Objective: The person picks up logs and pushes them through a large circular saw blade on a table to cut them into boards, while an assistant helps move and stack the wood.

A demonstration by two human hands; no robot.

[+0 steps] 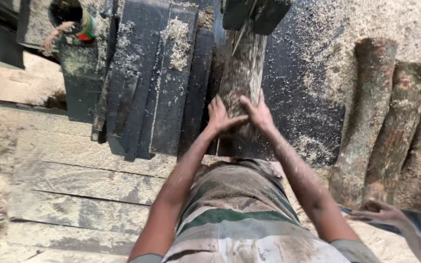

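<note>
A rough bark-covered log (242, 73) lies lengthwise on a dark metal saw table (298, 97), its far end under a dark saw housing (255, 13). My left hand (219, 116) presses flat on the near end of the log, fingers spread. My right hand (258, 113) rests beside it on the same end, thumb reaching towards the left hand. Both forearms are dusted with sawdust.
Three logs (388, 126) lie side by side at the right. Another person's hand (381, 213) reaches in at the lower right. Dark metal rails (152, 83) sit left of the log. Sawdust-covered planks (74, 185) lie at the lower left. A dark can (71, 17) stands at the upper left.
</note>
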